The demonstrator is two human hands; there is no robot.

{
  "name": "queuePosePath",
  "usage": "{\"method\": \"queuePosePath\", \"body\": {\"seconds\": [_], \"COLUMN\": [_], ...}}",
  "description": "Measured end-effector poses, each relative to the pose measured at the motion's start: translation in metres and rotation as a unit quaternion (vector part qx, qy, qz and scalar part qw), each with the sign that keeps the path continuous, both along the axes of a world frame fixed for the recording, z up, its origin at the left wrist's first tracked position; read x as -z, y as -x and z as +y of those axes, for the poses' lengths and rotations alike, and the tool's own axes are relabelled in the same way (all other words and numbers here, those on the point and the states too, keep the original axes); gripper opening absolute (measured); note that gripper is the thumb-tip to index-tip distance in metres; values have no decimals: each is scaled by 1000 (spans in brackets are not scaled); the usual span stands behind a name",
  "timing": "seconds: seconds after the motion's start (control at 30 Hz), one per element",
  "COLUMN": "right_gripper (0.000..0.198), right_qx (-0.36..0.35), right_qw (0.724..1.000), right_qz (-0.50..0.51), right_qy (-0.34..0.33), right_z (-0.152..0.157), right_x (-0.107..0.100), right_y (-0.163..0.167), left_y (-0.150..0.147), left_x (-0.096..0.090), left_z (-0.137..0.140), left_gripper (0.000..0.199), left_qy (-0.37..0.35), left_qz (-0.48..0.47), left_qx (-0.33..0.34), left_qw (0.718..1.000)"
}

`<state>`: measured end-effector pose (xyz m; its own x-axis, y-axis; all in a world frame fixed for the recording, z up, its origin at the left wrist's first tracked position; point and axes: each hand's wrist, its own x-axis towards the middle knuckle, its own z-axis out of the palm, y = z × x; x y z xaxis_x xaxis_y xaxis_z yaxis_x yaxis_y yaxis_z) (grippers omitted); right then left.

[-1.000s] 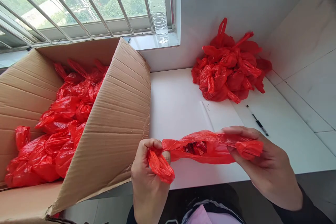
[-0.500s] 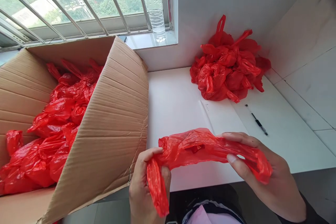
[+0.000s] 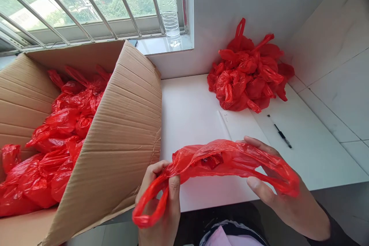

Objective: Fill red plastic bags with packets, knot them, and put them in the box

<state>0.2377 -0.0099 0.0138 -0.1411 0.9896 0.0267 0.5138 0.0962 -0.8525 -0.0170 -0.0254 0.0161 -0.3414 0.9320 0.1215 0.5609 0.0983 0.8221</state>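
A red plastic bag [image 3: 207,157] is stretched sideways between my hands, low over the white table, its mouth partly parted. Something small, dark red and shiny shows inside; I cannot make out its kind. My left hand [image 3: 161,200] pinches the bag at the base of one handle, and that handle loop hangs open over the palm. At the other end my right hand [image 3: 276,184] holds the second handle, which is looped across the palm, with the thumb and fingers apart around a gap in the plastic.
To the left stands a cardboard box [image 3: 127,130] with several filled red bags [image 3: 62,123] inside. A heap of red bags [image 3: 248,73] sits against the wall. Near it lie a paper sheet [image 3: 245,123] and a pen [image 3: 281,132]. A water bottle [image 3: 170,15] stands on the windowsill.
The left handle has turned from hanging bunched downward to an open loop pointing left. The bag's mouth has parted more, showing more of the dark red thing inside.
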Motion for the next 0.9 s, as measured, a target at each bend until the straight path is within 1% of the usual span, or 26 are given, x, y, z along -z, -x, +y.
{"method": "queuePosePath", "body": {"seconds": [0.07,0.1,0.13,0.17,0.23,0.27,0.3,0.33,0.37,0.43,0.47,0.5,0.53,0.57,0.6,0.63,0.67,0.7,0.73,0.77,0.83,0.87,0.9], "right_gripper": [74,78,76,68,44,34,29,28,29,30,29,28,28,28,29,30,30,28,27,24,21,20,22], "right_qx": [-31,-44,-49,-46,-21,-6,10,22,32,48,53,54,51,44,29,5,-25,-55,-84,-108,-145,-162,-183], "right_qw": [1000,999,999,999,999,999,998,996,995,991,990,988,987,986,986,986,985,984,982,979,972,969,966], "right_qz": [1,3,7,13,36,50,62,72,78,74,64,52,40,29,18,6,-6,-18,-30,-36,-28,-17,-2], "right_qy": [-4,-7,-7,-8,-15,-21,-30,-43,-60,-100,-118,-135,-150,-160,-165,-168,-168,-168,-167,-171,-183,-185,-185], "right_z": [1,1,2,3,5,7,7,8,9,11,12,13,15,17,19,20,22,23,25,26,27,27,27], "right_x": [7,10,12,13,14,13,11,9,6,0,-4,-8,-11,-15,-19,-22,-26,-29,-32,-35,-42,-45,-48], "right_y": [-1,-1,-2,-2,-2,-3,-3,-3,-3,-2,-1,0,1,2,3,4,6,8,10,14,23,28,32], "left_y": [-1,-1,-1,0,2,4,4,4,4,1,-2,-4,-6,-8,-10,-11,-13,-15,-17,-20,-29,-33,-38], "left_x": [-2,-3,-4,-5,-7,-7,-8,-8,-9,-12,-13,-15,-16,-17,-17,-17,-17,-15,-13,-11,-5,-2,-1], "left_z": [1,1,2,2,1,0,0,-1,-2,-2,-1,1,3,6,9,12,14,14,13,9,-1,-7,-12], "left_gripper": [33,36,37,36,31,28,23,18,19,33,38,41,42,43,44,42,38,30,24,32,73,84,82], "left_qy": [7,0,-7,-11,-23,-37,-55,-74,-93,-126,-140,-148,-144,-119,-77,-22,33,78,106,120,110,92,74], "left_qz": [-45,-60,-72,-80,-97,-105,-106,-96,-77,-38,-39,-69,-129,-209,-292,-354,-382,-373,-334,-277,-157,-114,-87], "left_qx": [1,15,42,81,166,199,212,202,171,86,66,67,88,117,141,150,147,141,146,164,200,210,211], "left_qw": [999,998,996,993,981,974,970,972,978,988,987,984,977,963,943,923,912,914,925,939,961,967,971]}}
